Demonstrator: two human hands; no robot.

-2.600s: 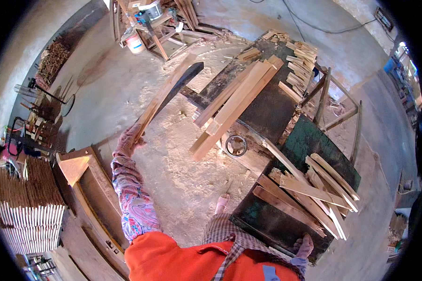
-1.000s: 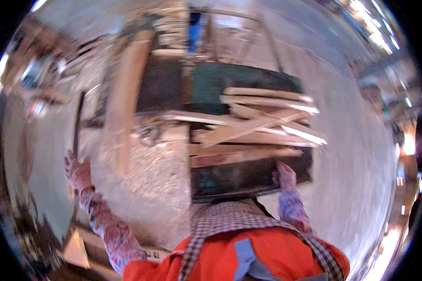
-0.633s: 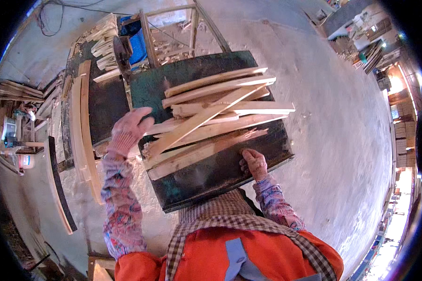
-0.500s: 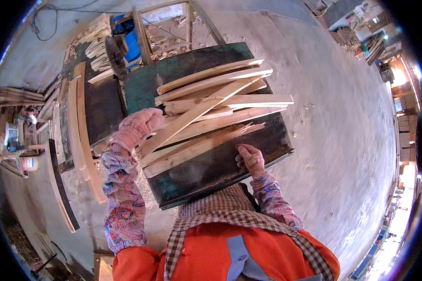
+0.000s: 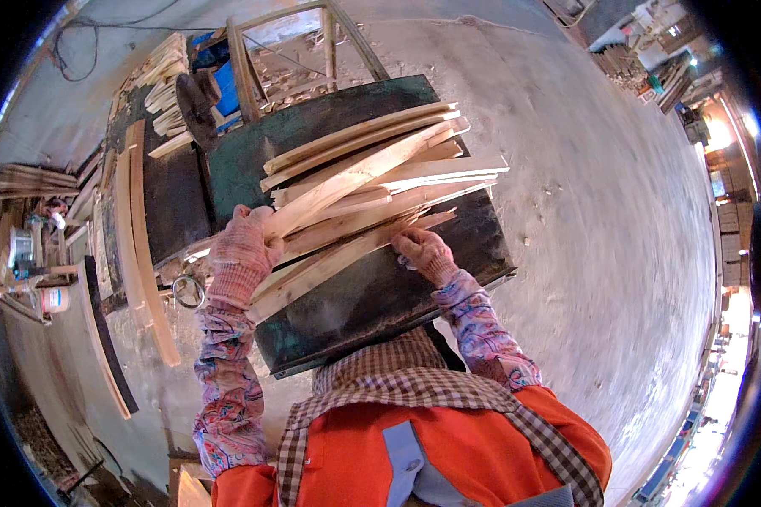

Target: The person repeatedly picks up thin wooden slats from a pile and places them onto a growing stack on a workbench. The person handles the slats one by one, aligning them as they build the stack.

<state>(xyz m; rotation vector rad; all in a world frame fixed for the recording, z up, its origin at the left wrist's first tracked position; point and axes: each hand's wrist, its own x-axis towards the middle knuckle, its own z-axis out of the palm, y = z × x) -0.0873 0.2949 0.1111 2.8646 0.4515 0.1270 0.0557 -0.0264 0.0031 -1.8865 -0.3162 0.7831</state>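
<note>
Several pale wooden strips lie piled on a dark green-black tabletop [image 5: 338, 317]. My gloved left hand [image 5: 243, 249] is closed round the near-left end of a wide wooden strip [image 5: 342, 188], which slants across the top of the pile. Below the pile's right part, my gloved right hand [image 5: 424, 253] has its fingers curled against the nearest wooden strip [image 5: 334, 266], close to that strip's splintered right end. The fingertips are partly hidden, and their grip looks like a pinch on the strip's edge.
Left of the tabletop stands a dark round disc [image 5: 196, 110], like a saw blade. Long boards [image 5: 135, 228] lean on a second dark surface beside it. A wooden frame [image 5: 330, 46] stands behind. A metal ring [image 5: 188, 291] shows near my left wrist. A white bucket [image 5: 55, 299] sits far left.
My left hand has come down onto the slanting strip's end, and that strip has turned flatter and shifted up. My right hand has moved up and left from the bare tabletop to the nearest strip.
</note>
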